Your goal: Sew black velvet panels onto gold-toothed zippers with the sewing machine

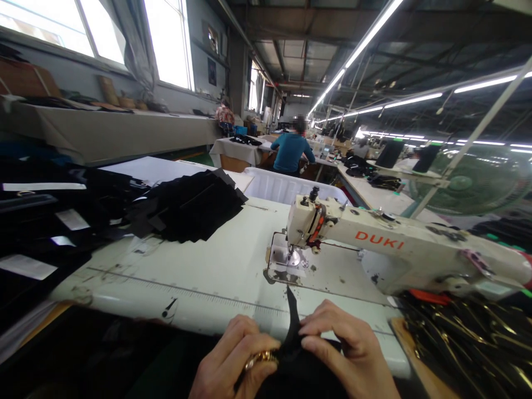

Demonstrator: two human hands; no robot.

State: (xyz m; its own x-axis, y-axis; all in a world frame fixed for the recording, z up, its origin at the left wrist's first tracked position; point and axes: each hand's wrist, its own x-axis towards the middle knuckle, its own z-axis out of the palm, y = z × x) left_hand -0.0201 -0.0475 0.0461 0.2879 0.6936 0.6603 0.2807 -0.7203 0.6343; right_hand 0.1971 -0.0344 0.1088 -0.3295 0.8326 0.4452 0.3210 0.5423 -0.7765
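At the table's front edge, both hands are closed on a black fabric piece (294,327), whose narrow pointed end stands up toward the sewing machine. My left hand (243,357) grips it on the left, with a shiny gold-coloured metal part (260,359) showing between thumb and fingers; its exact kind cannot be made out. Thumb and fingers of my right hand (344,349) pinch the fabric's right side. The lower part of the fabric is lost against the dark background. Just beyond the hands is the white sewing machine (357,238), its needle area (292,256) apart from the fabric.
Stacked black fabric pieces (195,202) lie on the left of the sewing table (236,249). A larger dark pile (54,216) is farther left. Black pieces with gold-coloured strips (477,343) lie at the right. Behind the table stand a white bin (286,185) and a seated co-worker (291,151).
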